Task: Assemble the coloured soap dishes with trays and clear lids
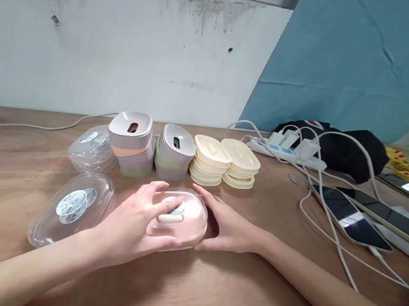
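Note:
In the middle of the table sits a pink rounded-square box [188, 219], seemingly under a clear plastic cover with a round label. My left hand [139, 218] grips its left side, fingers spread over the top and thumb along the near edge. Around the right side curves my right hand [225, 225], fingers at the far corner and thumb at the near one. Left of the box lie clear plastic covers [96, 202] with round silver labels, partly behind my left forearm. The undersides of my fingers are hidden.
Behind stand another pile of clear covers [92, 151], two stacks of grey slotted boxes [136, 154] [173, 161] and two stacks of cream lids [209, 159] [242, 162]. Phones [351, 218], white cables [323, 195] and a power strip [287, 152] occupy the right. A wall closes the back.

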A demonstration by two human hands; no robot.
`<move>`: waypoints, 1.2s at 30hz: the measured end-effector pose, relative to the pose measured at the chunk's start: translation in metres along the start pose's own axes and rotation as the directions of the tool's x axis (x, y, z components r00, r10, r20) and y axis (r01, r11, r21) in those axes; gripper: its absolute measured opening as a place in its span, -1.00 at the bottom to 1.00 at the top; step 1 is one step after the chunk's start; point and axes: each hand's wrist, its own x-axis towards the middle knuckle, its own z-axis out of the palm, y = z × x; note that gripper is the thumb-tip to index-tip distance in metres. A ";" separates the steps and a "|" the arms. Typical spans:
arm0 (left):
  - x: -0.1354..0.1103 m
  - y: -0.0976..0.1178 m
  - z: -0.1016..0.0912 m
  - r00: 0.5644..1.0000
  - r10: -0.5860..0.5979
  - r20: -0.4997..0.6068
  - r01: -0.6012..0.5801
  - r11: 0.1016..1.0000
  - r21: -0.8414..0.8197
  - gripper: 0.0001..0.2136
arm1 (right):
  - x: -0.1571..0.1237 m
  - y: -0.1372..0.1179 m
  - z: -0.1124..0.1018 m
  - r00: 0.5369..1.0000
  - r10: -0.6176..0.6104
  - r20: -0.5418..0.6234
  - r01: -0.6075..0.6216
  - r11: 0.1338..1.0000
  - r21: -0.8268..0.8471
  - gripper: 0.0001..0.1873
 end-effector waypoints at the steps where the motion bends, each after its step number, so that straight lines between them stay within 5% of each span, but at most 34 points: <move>1: 0.000 0.000 0.002 0.999 0.031 -0.029 -0.030 0.999 0.024 -0.50 | 0.000 0.001 0.000 1.000 -0.010 -0.001 0.010 1.000 -0.003 0.17; 8: -0.005 -0.007 0.016 0.971 0.179 -0.160 -0.166 0.982 0.092 -0.48 | -0.002 0.002 0.002 0.994 -0.102 -0.028 0.102 0.995 -0.016 0.16; 15: -0.006 -0.011 0.022 0.962 0.099 -0.254 -0.135 0.983 -0.128 -0.50 | -0.004 -0.002 0.003 0.968 -0.248 -0.039 0.249 0.968 0.024 0.01; 21: -0.011 -0.007 0.021 0.974 -0.040 -0.224 -0.031 0.953 -0.301 -0.50 | -0.001 -0.005 0.003 0.954 -0.292 -0.068 0.300 0.938 0.175 -0.22; 36: -0.012 -0.010 0.022 0.975 -0.049 -0.218 -0.005 0.970 -0.242 -0.43 | -0.001 -0.006 0.001 0.955 -0.294 -0.045 0.297 0.927 0.227 -0.28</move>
